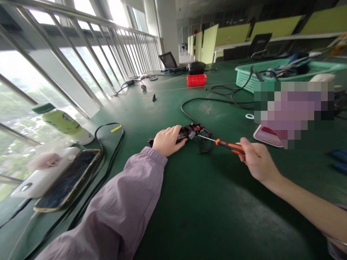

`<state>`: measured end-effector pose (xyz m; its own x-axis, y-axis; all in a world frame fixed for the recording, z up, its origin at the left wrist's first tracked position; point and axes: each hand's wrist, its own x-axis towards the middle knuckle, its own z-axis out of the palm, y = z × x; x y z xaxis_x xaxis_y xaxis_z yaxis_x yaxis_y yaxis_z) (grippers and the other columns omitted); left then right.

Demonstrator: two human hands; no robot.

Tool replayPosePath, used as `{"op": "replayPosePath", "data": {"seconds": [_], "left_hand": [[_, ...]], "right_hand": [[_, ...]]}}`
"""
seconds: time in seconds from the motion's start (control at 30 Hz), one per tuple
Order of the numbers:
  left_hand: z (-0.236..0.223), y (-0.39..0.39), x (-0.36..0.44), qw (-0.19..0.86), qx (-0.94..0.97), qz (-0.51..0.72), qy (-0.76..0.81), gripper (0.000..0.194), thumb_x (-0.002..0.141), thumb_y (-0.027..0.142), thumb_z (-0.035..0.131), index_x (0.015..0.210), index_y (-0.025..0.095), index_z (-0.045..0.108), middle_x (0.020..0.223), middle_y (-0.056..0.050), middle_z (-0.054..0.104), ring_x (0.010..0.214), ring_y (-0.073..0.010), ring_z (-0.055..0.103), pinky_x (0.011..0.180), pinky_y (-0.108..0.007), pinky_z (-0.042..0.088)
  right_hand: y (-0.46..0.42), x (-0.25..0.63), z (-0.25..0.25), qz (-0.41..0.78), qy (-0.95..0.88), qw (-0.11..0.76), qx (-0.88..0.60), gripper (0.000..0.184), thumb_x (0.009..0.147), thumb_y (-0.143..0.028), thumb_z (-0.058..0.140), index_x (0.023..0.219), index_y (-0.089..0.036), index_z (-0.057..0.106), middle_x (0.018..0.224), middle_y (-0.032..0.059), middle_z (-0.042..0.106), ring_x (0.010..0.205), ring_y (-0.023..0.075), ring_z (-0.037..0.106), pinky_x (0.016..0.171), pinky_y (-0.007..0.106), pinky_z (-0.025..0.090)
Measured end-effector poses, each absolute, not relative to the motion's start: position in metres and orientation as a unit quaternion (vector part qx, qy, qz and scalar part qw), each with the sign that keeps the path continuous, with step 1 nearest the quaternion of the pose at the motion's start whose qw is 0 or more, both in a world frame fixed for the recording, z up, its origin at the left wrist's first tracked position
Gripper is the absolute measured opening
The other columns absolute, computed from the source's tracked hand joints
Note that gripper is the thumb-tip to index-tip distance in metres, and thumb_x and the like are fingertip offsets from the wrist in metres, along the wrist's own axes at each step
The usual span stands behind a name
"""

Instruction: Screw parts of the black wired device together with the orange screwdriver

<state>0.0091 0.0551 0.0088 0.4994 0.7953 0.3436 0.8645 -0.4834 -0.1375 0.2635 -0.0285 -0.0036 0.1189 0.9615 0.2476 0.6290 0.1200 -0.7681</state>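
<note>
My left hand (168, 140) is closed over a small black device (187, 131) with exposed wires, pressing it to the green table (206, 202). A black cable (189, 115) runs from the device toward the back. My right hand (256, 159) grips an orange-and-black screwdriver (229, 146); its metal tip touches the open end of the device.
At the left edge lie a phone (67, 179), a white box (40, 178), a green-capped bottle (65, 122) and a black cable loop (114, 144). A red bin (196, 79) and a teal basket (273, 72) stand farther back. A pink-edged flat object (267, 136) lies at right.
</note>
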Motion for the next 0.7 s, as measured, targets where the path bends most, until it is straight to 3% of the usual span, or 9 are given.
{"op": "replayPosePath", "data": {"seconds": [0.23,0.3,0.5,0.7], "left_hand": [[0.0091,0.0547,0.0086,0.148,-0.853,-0.120,-0.487,0.038,0.086,0.046,0.045,0.110,0.017,0.050,0.093,-0.006,0.066,0.087,-0.0215,0.063,0.069,-0.030,0.044],[0.0091,0.0546,0.0084,0.147,-0.852,-0.120,-0.488,0.038,0.086,0.046,0.045,0.110,0.017,0.050,0.093,-0.006,0.066,0.087,-0.0215,0.063,0.069,-0.030,0.044],[0.0086,0.0549,0.0084,0.150,-0.852,-0.122,-0.486,0.038,0.086,0.046,0.045,0.110,0.017,0.050,0.093,-0.006,0.066,0.087,-0.0214,0.063,0.069,-0.030,0.044],[0.0086,0.0546,0.0088,0.151,-0.851,-0.124,-0.488,0.037,0.086,0.045,0.045,0.110,0.017,0.050,0.093,-0.006,0.066,0.087,-0.0213,0.063,0.069,-0.029,0.044]], "right_hand": [[-0.0307,0.2576,0.0048,0.191,-0.644,0.467,-0.575,0.020,0.079,-0.037,0.056,0.069,-0.021,0.049,0.053,-0.0059,0.043,0.047,0.0090,0.040,0.047,0.024,0.032],[-0.0313,0.2570,0.0053,0.185,-0.643,0.472,-0.574,0.017,0.077,-0.035,0.058,0.073,-0.022,0.050,0.055,-0.0061,0.044,0.048,0.0091,0.041,0.048,0.024,0.033],[-0.0303,0.2583,0.0039,0.244,-0.641,0.418,-0.595,0.043,0.086,-0.046,0.044,0.051,-0.021,0.041,0.041,-0.0050,0.038,0.040,0.0092,0.038,0.047,0.026,0.031],[-0.0301,0.2612,0.0005,0.182,-0.642,0.386,-0.637,0.055,0.087,-0.052,0.034,0.043,-0.021,0.038,0.037,-0.0026,0.035,0.038,0.0106,0.037,0.045,0.029,0.026]]}}
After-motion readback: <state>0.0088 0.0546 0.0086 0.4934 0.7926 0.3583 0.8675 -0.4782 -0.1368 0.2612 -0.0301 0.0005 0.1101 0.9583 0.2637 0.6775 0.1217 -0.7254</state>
